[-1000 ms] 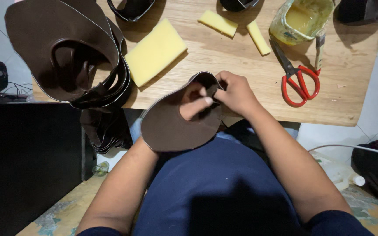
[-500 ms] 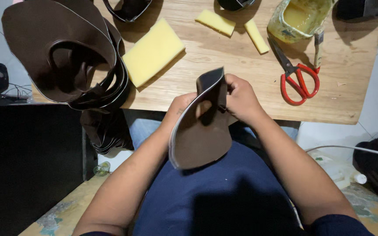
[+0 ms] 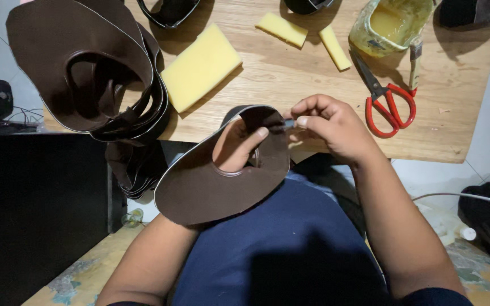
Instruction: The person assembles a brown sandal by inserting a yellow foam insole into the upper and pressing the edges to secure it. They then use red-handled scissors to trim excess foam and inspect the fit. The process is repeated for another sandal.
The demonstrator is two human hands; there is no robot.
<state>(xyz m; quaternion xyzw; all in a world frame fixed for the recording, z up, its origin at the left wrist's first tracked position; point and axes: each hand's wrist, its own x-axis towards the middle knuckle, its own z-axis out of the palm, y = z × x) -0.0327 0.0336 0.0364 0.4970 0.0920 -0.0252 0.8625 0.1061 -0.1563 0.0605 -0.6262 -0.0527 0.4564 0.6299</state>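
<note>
Closest to me, I see the brown leather piece (image 3: pixel 211 187) held over the lap, just off the table's near edge. My left hand (image 3: pixel 235 148) comes up behind it, fingers poking through its round cut-out, thumb pressed on the upper flap. My right hand (image 3: pixel 330 124) has its fingertips pressed together, pinching the piece's top edge just above the near edge of the wooden table (image 3: pixel 290 79). Farther on, red-handled scissors (image 3: pixel 389 102) lie toward the right edge and a yellow foam block (image 3: pixel 199 67) sits mid-table. A stack of brown leather cut-outs (image 3: pixel 92 73) overhangs the left edge. A glue tub (image 3: pixel 389 22) stands at the far edge.
</note>
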